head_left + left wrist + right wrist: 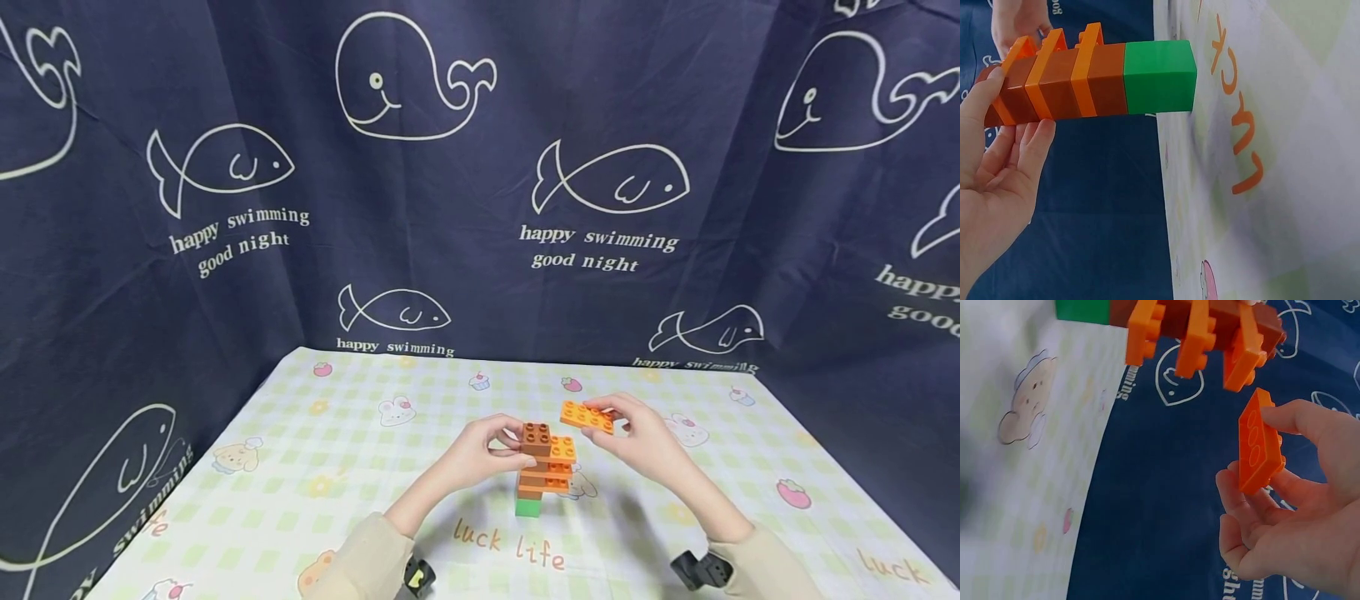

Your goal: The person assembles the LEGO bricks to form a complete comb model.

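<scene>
A tower of toy building bricks is upright in the head view, with a green brick (528,507) at its foot. Above that, brown bricks alternate with three orange plates that jut out to the right, and a studded brown brick (536,437) tops it. My left hand (480,450) grips the tower near its top, thumb and fingers on opposite sides. My right hand (637,437) pinches a loose orange plate (1257,444) between thumb and fingers. This plate is apart from the tower, up and to its right; its hollow underside shows in the right wrist view.
A pale checked tablecloth (360,467) with cartoon prints and lettering covers the table. Dark blue curtains (465,208) printed with fish and whales hang behind it and at both sides. Dark bands (705,571) are worn on both wrists.
</scene>
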The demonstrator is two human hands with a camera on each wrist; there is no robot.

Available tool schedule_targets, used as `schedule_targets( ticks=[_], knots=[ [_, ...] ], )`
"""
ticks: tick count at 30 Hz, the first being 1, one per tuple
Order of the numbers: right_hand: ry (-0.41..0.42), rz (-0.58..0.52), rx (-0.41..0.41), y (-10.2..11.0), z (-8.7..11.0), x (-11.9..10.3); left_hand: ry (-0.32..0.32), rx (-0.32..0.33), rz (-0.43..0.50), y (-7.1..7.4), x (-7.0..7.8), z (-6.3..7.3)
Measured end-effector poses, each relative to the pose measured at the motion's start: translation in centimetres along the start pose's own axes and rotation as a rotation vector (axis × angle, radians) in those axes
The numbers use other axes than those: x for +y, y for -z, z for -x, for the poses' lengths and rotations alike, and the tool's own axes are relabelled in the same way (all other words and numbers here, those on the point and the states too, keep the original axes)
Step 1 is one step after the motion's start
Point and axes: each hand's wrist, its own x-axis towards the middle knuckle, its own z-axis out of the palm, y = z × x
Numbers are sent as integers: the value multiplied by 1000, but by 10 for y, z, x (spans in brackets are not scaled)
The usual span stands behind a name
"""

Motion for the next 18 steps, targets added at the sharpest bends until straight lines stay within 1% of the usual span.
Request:
schedule_targets(
  ticks=[3,5,10,12,13,18],
  knots=[
    [28,-4,5,0,0,-5,14,3,-3,-1,1,0],
    [46,0,13,-1,0,-8,24,6,-8,-1,4,1],
    [82,6,21,-1,0,-14,28,4,-11,1,22,6],
    [92,1,15,-1,0,-17,26,4,-11,1,26,8],
    [99,-3,12,-1,0,-19,22,5,-12,1,24,7],
    [132,-16,-21,-1,0,-24,7,4,1,0,2,1]
  ],
)
